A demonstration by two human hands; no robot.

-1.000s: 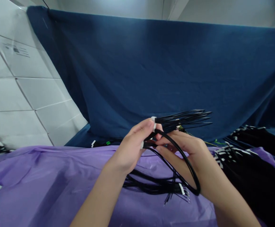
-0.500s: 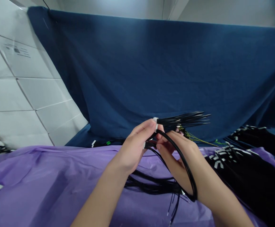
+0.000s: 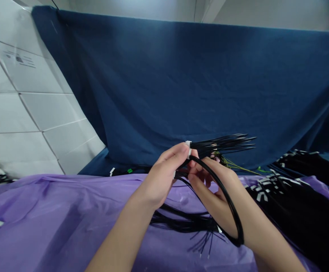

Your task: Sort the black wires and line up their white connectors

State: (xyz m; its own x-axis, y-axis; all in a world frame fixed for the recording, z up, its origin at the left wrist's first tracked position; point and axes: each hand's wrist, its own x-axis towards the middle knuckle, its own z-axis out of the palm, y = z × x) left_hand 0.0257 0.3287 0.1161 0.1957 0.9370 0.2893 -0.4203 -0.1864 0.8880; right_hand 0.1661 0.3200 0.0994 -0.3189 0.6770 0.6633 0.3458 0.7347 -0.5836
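Note:
My left hand (image 3: 158, 181) is closed round a black wire harness, with thumb and fingers at a white connector (image 3: 188, 144). From that connector a fan of thin black wires (image 3: 226, 144) points right. A thick black cable loop (image 3: 232, 204) from the same harness arches over my right hand (image 3: 220, 181) and hangs beside its wrist. My right fingers are curled together against the wires just below the connector; their tips are partly hidden. Under both hands, more black wires (image 3: 181, 223) lie on the purple cloth (image 3: 76, 223), their thin ends spread out.
A large pile of black harnesses with white connectors (image 3: 289, 211) lies to the right, another dark pile (image 3: 314, 168) behind it. Thin yellow-green wires (image 3: 238, 168) lie at the back. A blue curtain (image 3: 195, 83) hangs behind; white boxes (image 3: 45, 105) are stacked at left.
Both hands have shifted slightly right with the harness. The cable loop swings further out to the right. The thin wire ends below my right hand are now more spread out.

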